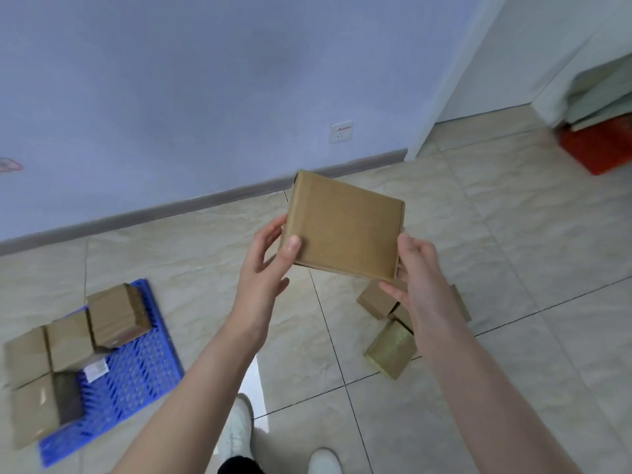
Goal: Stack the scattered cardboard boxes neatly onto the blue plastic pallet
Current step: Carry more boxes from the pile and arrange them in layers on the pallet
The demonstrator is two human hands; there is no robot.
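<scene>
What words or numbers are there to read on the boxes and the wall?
Nothing here can be read.
White label on a box on the blue pallet: too blurred to read.
Wall socket: only a red mark, no legible words.
Pink sticker on the wall: blurred, no words to make out.
Held box: plain cardboard face, no print showing.

Head-worn, wide, facing forward-down, close to box [342, 230]

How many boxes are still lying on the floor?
3 for sure: a tan box below the held box, a greenish box closest to us, a third box peeking from behind the right hand. The cardboard sliver beyond may be a fourth.
</scene>
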